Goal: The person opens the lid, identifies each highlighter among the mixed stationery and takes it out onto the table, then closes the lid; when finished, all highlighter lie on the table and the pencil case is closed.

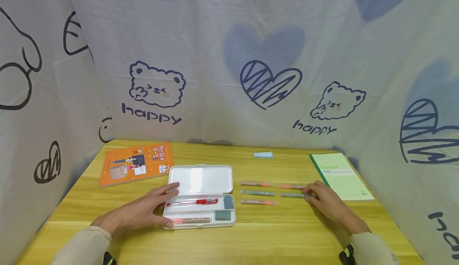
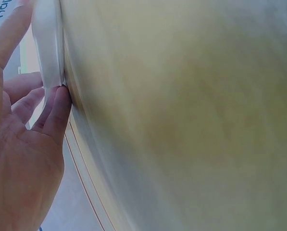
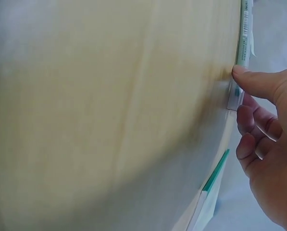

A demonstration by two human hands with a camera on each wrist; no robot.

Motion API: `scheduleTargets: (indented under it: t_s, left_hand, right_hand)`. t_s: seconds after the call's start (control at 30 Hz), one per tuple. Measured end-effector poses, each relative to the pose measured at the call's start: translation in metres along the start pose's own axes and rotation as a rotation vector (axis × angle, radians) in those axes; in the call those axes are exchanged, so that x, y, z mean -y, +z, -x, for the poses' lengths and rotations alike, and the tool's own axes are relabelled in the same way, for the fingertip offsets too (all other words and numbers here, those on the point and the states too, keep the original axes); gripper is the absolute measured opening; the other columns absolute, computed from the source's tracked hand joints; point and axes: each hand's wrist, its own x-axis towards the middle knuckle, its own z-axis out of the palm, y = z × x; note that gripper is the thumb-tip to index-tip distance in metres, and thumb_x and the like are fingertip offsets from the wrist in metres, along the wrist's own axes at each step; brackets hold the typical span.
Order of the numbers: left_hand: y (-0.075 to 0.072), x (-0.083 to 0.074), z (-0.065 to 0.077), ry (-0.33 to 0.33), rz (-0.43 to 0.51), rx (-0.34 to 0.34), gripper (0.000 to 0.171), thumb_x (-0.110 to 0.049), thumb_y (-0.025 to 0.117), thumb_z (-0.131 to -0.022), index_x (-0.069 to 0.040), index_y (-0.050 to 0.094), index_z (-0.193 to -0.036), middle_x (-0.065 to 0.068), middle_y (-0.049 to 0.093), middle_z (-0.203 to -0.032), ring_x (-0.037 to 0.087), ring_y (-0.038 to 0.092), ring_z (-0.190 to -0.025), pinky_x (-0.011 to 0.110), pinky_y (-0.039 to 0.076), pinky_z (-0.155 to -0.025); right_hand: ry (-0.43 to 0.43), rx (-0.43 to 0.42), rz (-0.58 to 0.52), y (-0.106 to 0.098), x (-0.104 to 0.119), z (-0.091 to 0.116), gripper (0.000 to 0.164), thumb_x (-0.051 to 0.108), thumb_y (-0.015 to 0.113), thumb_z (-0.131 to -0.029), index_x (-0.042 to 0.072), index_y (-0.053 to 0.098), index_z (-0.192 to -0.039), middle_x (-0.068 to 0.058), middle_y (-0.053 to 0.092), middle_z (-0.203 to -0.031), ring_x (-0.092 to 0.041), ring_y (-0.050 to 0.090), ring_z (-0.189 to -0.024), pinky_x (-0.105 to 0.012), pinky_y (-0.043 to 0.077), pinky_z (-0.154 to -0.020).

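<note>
A white pencil case (image 1: 201, 225) lies with its lid (image 1: 201, 179) folded back. In it are a red pen (image 1: 197, 202), an orange-ended marker (image 1: 191, 220) and two grey-green blocks (image 1: 223, 215). My left hand (image 1: 143, 209) holds the case at its left side, thumb at the front corner, other fingers near the hinge. At the right, my right hand (image 1: 326, 201) pinches the end of a green marker (image 1: 291, 195) between thumb and fingers; the right wrist view shows the barcode on this marker (image 3: 244, 29). An orange-ended marker (image 1: 290, 186) lies just behind it.
Left of the held marker lie another green marker (image 1: 258, 193) and two orange-ended ones (image 1: 256, 184). An orange book (image 1: 136, 164) lies back left, a light green notebook (image 1: 342, 177) beyond the right hand, a pale blue slip (image 1: 263, 154) at the back. Printed curtains surround the table.
</note>
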Motion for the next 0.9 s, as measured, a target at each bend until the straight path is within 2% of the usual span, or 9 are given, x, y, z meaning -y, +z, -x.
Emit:
scheduleTargets:
  t_s: [0.13, 0.23, 0.33, 0.47, 0.6, 0.77, 0.9]
  left_hand:
    - [0.0, 0.0, 0.0, -0.004, 0.006, 0.002, 0.098, -0.057, 0.081, -0.092, -0.004, 0.044, -0.166, 0.013, 0.023, -0.182, 0.052, 0.022, -0.164, 0.075, 0.024, -0.129]
    - [0.0, -0.001, 0.0, -0.007, 0.012, 0.003, 0.098, -0.057, 0.082, -0.092, -0.003, 0.044, -0.166, 0.013, 0.023, -0.182, 0.052, 0.022, -0.164, 0.075, 0.024, -0.128]
    - [0.0, -0.001, 0.0, -0.005, 0.011, 0.001, 0.098, -0.057, 0.082, -0.092, -0.003, 0.044, -0.166, 0.013, 0.023, -0.182, 0.052, 0.022, -0.164, 0.075, 0.024, -0.128]
    - [0.0, -0.001, 0.001, -0.004, 0.008, 0.0, 0.098, -0.056, 0.082, -0.093, -0.003, 0.044, -0.165, 0.014, 0.023, -0.182, 0.052, 0.022, -0.164, 0.075, 0.024, -0.128]
    - [0.0, 0.0, 0.001, -0.007, 0.014, 0.002, 0.097, -0.056, 0.082, -0.093, -0.003, 0.044, -0.166, 0.013, 0.023, -0.182, 0.052, 0.022, -0.164, 0.075, 0.024, -0.128]
    - [0.0, 0.0, 0.002, -0.019, 0.017, 0.005, 0.096, -0.056, 0.082, -0.093, -0.005, 0.044, -0.166, 0.011, 0.023, -0.182, 0.05, 0.022, -0.164, 0.075, 0.025, -0.128]
    - [-0.001, -0.001, 0.002, -0.025, 0.01, 0.01, 0.096, -0.056, 0.081, -0.093, -0.006, 0.043, -0.167, 0.01, 0.023, -0.182, 0.049, 0.023, -0.165, 0.074, 0.026, -0.128]
  right_hand:
    - [0.006, -0.006, -0.012, -0.001, 0.002, 0.0, 0.014, 0.017, 0.076, -0.103, 0.015, 0.077, -0.118, 0.002, 0.066, -0.109, -0.003, 0.048, -0.081, -0.026, 0.045, -0.07]
    - [-0.021, -0.045, -0.025, -0.003, 0.007, -0.002, 0.016, 0.018, 0.078, -0.102, 0.015, 0.077, -0.118, 0.001, 0.068, -0.111, -0.003, 0.049, -0.08, -0.025, 0.046, -0.069]
    - [-0.065, -0.09, -0.025, -0.006, 0.021, -0.006, 0.015, 0.017, 0.078, -0.102, 0.013, 0.077, -0.117, 0.002, 0.068, -0.109, -0.002, 0.052, -0.082, -0.025, 0.05, -0.069]
    - [-0.122, -0.096, 0.004, -0.006, 0.06, -0.016, 0.014, 0.018, 0.075, -0.105, 0.012, 0.077, -0.117, 0.004, 0.069, -0.107, -0.005, 0.057, -0.087, -0.028, 0.056, -0.074]
    - [-0.231, -0.076, 0.039, 0.001, 0.106, -0.028, 0.018, 0.022, 0.077, -0.103, 0.013, 0.076, -0.119, 0.002, 0.071, -0.106, -0.012, 0.062, -0.089, -0.029, 0.058, -0.076]
    - [-0.363, -0.042, 0.088, 0.021, 0.157, -0.039, 0.022, 0.022, 0.079, -0.101, 0.011, 0.076, -0.12, 0.0, 0.072, -0.106, -0.021, 0.068, -0.097, -0.037, 0.061, -0.085]
    - [-0.439, -0.004, 0.1, 0.041, 0.194, -0.045, 0.022, 0.024, 0.079, -0.101, 0.011, 0.077, -0.119, 0.0, 0.072, -0.106, -0.018, 0.068, -0.102, -0.041, 0.061, -0.093]
